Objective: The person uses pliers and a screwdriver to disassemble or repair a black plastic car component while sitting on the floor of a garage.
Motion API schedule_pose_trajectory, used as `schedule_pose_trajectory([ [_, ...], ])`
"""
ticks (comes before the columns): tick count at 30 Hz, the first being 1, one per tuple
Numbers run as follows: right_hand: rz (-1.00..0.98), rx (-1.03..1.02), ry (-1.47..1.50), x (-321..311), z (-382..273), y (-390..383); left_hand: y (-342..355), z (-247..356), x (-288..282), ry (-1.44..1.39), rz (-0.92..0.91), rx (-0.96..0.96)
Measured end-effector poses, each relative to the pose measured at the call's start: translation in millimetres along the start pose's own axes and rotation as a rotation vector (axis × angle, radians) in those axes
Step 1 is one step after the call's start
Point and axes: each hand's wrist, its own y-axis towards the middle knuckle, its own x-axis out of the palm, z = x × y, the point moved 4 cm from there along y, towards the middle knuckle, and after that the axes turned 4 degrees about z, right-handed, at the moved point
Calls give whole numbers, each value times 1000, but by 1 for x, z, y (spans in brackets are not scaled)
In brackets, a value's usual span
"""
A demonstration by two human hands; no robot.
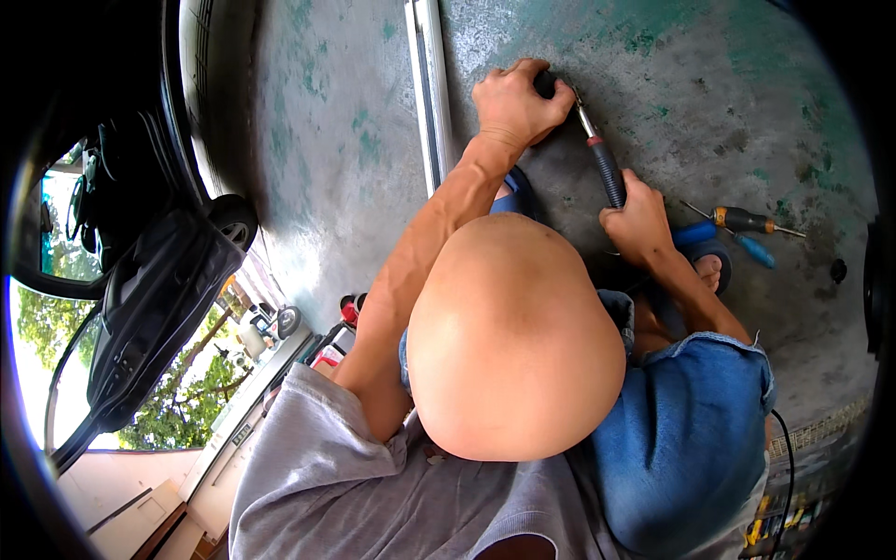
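Note:
My left hand [519, 105] is closed around a small dark rounded part [545, 85], most of it hidden by my fingers. My right hand [638, 224] grips the rear end of a tool [607, 168] with a black ribbed handle, a red collar and a slim metal shaft. Its tip reaches the dark part beside my left thumb; whether they touch, I cannot tell. Right of my right hand, on the floor, lies a screwdriver [744, 220] with a black and orange handle. Touching or close to it is a blue-handled tool [754, 250].
A pale metal rail [429, 89] runs along the floor left of my left hand. My bare knee [518, 336] fills the middle, and my sandalled foot [709, 266] stands beside the screwdriver. Black vehicle parts [154, 299] rise at the left. A dark cord [790, 457] hangs at lower right.

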Motion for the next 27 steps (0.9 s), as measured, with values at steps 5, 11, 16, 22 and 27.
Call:
schedule_pose_trajectory([
  [5,-15,-5,4,0,1,1,0,-4,2,-4,-34,-2],
  [11,-10,-38,14,4,0,6,4,-12,-7,-2,-65,-26],
  [16,39,-106,64,16,15,10,7,-17,-11,-14,-101,-45],
  [22,36,-90,60,10,-1,12,15,-16,-16,-2,-131,-55],
  [27,41,-35,122,19,7,11,9,-23,-3,-105,-136,-84],
])
